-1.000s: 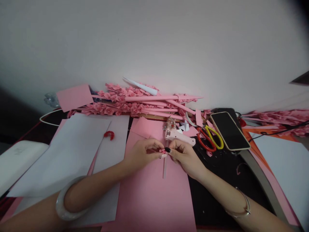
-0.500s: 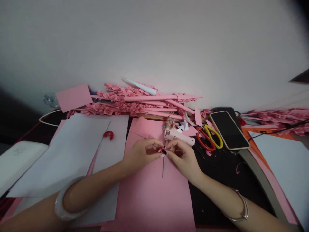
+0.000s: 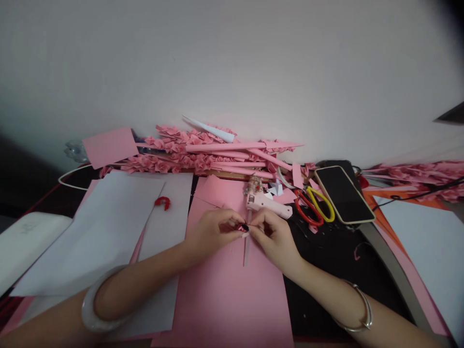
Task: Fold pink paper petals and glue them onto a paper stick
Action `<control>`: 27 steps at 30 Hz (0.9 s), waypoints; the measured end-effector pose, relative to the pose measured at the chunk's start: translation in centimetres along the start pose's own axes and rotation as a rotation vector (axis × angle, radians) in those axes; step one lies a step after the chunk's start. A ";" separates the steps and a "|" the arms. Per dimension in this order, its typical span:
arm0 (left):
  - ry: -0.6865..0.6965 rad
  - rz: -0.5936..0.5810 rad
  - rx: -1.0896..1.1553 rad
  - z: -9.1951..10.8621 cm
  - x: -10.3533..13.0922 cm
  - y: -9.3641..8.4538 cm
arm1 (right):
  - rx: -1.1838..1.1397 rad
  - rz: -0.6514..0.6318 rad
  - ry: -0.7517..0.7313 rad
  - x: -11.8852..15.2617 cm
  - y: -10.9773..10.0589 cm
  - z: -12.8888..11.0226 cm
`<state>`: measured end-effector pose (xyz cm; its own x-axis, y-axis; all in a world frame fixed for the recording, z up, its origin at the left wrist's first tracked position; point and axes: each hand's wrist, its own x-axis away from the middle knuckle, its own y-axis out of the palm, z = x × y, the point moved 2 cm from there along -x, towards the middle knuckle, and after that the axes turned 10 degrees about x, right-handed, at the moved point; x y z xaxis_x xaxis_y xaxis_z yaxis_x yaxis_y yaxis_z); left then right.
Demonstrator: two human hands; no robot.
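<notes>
My left hand [image 3: 213, 231] and my right hand [image 3: 273, 237] meet over the pink sheet [image 3: 232, 299], fingertips pinched together. Between them is a small dark and pink piece [image 3: 244, 228], too small to make out fully; the fingers of both hands close on it. Just beyond the fingertips lies a light pink glue gun [image 3: 270, 205], its clear glue stick [image 3: 247, 256] reaching back beneath the hands. The gun's nozzle end is crusted with residue.
Pink paper flowers and rolled stems [image 3: 224, 147] line the wall. Red scissors [image 3: 308, 212], yellow-handled scissors [image 3: 324, 208] and a phone [image 3: 344, 195] lie right. White sheets [image 3: 97, 227], a red curved piece [image 3: 162, 202] and a white box [image 3: 32, 241] are left.
The fingertips have shifted slightly around the small piece, and my right fingers are pinched closer together. The rest looks the same.
</notes>
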<state>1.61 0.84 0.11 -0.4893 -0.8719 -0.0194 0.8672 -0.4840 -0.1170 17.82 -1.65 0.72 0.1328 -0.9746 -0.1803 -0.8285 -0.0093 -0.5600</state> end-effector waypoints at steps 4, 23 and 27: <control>-0.001 -0.015 -0.029 0.0 0.0 0.0 | -0.098 -0.086 0.074 -0.2 0.1 0.3; 0.103 -0.006 -0.118 0.6 -0.2 -0.3 | -0.243 -0.228 0.206 -1.3 -0.3 0.0; 0.016 0.018 0.007 0.2 -0.3 -0.2 | -0.305 -0.173 0.198 -1.1 -0.3 0.1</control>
<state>1.56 1.16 0.30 -0.4753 -0.8791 -0.0372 0.8763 -0.4691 -0.1096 17.97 -0.52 1.06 0.2015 -0.9769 0.0716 -0.9305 -0.2137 -0.2974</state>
